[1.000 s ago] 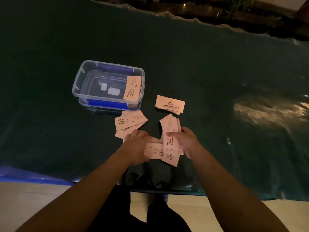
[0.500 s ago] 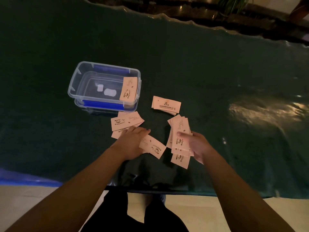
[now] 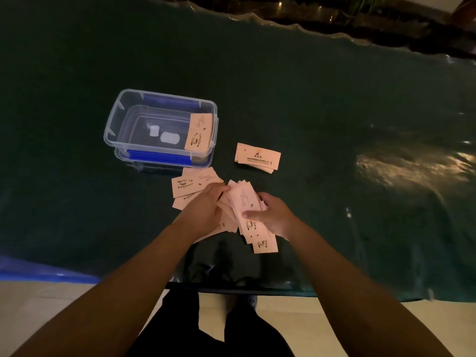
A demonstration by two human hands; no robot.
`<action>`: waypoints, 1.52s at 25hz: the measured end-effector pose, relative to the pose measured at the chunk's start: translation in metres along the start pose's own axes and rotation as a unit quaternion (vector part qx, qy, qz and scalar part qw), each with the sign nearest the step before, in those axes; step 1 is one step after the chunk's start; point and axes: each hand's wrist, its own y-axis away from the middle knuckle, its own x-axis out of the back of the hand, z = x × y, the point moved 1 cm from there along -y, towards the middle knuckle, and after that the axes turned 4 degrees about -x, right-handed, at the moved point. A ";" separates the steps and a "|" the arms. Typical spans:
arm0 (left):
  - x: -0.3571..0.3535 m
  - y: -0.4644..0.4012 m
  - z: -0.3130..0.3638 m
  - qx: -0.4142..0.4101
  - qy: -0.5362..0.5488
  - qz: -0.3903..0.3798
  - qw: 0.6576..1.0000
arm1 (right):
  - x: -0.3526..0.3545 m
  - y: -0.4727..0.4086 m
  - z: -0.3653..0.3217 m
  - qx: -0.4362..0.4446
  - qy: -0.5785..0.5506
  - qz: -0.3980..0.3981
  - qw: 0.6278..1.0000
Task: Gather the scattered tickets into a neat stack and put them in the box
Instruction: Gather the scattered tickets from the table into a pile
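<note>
From where I sit, the gathering looks roughly half done. My right hand (image 3: 273, 217) grips a loose, fanned bundle of pale pink paper tickets (image 3: 244, 202), thumb pressed across the top one, the lower ends splaying out unevenly. My left hand (image 3: 206, 204) is closed against the bundle's left edge, fingers curled onto the tickets there, squaring them or feeding more in; I cannot tell which. Still loose on the dark green plastic-covered counter (image 3: 334, 99): a few overlapping pink tickets (image 3: 193, 184) just beside the left hand, and a small pile of two or three pink tickets (image 3: 257, 157) lying apart to the right of the box. One single pink ticket (image 3: 199, 131) leans against the inner right wall of the clear plastic box with blue clips (image 3: 116, 119). I judge that the stack still needs collecting, tidying and boxing.
</note>
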 end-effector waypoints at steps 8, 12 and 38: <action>0.005 0.051 -0.041 -0.009 -0.234 -0.127 0.964 | -0.005 -0.007 -0.004 -0.029 0.045 -0.006 0.999; 0.001 0.050 -0.040 -0.042 -0.213 -0.102 0.971 | 0.004 -0.004 0.004 -0.065 -0.055 -0.008 0.996; -0.035 0.059 -0.018 0.223 0.160 0.153 0.949 | -0.045 -0.026 -0.027 -0.037 0.132 -0.093 0.986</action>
